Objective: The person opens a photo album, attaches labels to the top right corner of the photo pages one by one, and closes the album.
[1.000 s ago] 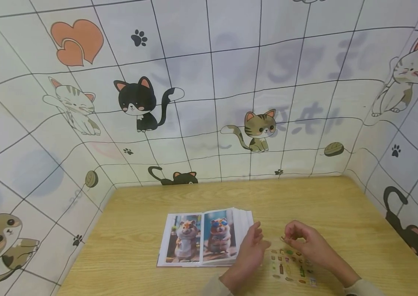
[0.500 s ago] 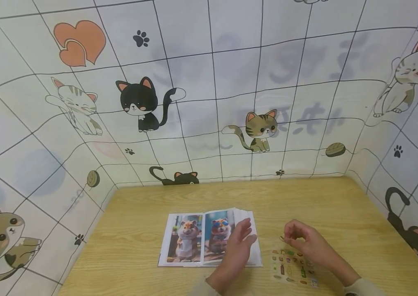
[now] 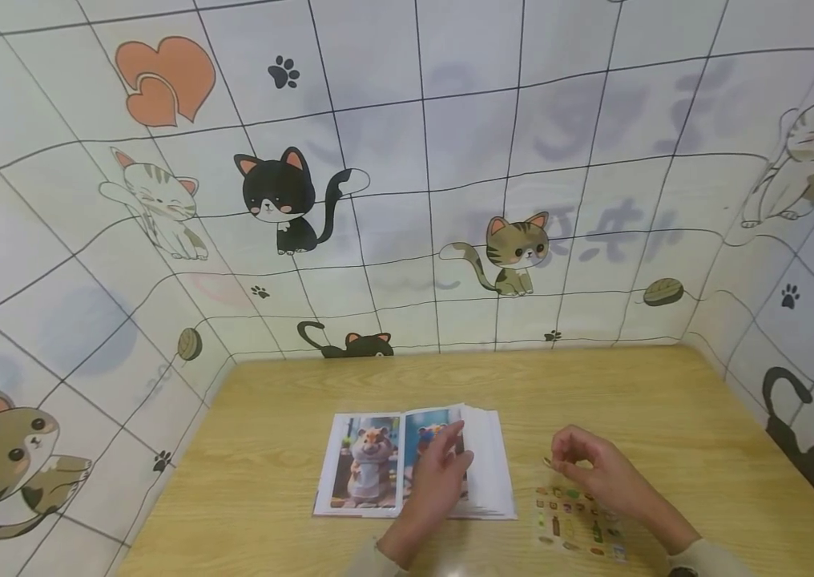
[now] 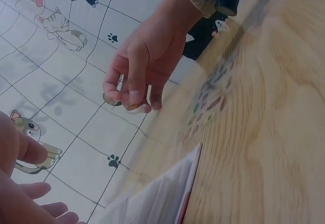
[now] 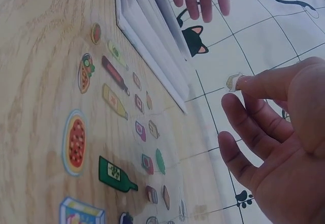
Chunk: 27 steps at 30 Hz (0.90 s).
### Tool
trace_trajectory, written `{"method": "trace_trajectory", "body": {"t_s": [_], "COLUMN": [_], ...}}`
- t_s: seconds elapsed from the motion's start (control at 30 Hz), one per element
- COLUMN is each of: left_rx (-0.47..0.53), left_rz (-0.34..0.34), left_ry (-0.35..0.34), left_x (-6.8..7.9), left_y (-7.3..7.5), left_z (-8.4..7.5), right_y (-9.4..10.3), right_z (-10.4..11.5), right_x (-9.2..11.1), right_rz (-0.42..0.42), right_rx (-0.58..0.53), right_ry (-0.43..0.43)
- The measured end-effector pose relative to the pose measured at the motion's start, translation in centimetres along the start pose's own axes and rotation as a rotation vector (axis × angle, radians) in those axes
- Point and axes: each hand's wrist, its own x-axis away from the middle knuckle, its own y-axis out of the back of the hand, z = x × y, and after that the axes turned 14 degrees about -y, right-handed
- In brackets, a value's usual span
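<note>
Between thumb and fingertip, my right hand (image 3: pixel 598 474) pinches a small sticker (image 5: pixel 233 82), raised above the table. Below that hand lies a clear sticker sheet (image 3: pixel 571 525) with small food and bottle pictures, partly covered by the hand in the head view. To its left, a photo album (image 3: pixel 326 469) lies spread, showing two hamster pictures. My left hand (image 3: pixel 434 485) is over the album's right page with fingers loosely extended, holding nothing; it hides part of the picture there. Whether it touches the page I cannot tell.
The wooden table (image 3: pixel 270 449) extends around the album and sheet. A white cloth wall (image 3: pixel 392 176) printed with cats and grid lines closes off the back and both sides.
My left hand has moved left, from the gap between album and sheet to over the right page. The right hand keeps its pinch on the sticker, nearly in place. The view has shifted slightly.
</note>
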Motion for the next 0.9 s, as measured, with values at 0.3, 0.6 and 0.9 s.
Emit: {"method": "trace_trajectory", "body": {"t_s": [0.3, 0.6, 0.9], "left_rx": [-0.124, -0.165, -0.33], "left_rz": [0.078, 0.081, 0.181], "left_ry": [-0.045, -0.07, -0.162], "left_x": [0.0, 0.0, 0.0], "left_y": [1.7, 3.0, 3.7], "left_z": [0.1, 0.4, 1.4], "right_y": [-0.3, -0.7, -1.2], "right_z": [0.8, 1.2, 1.7], "right_x": [-0.5, -1.3, -2.0], "right_rz": [0.015, 0.044, 0.038], "right_rx": [0.03, 0.038, 0.052], "right_ry": [-0.061, -0.066, -0.076]}}
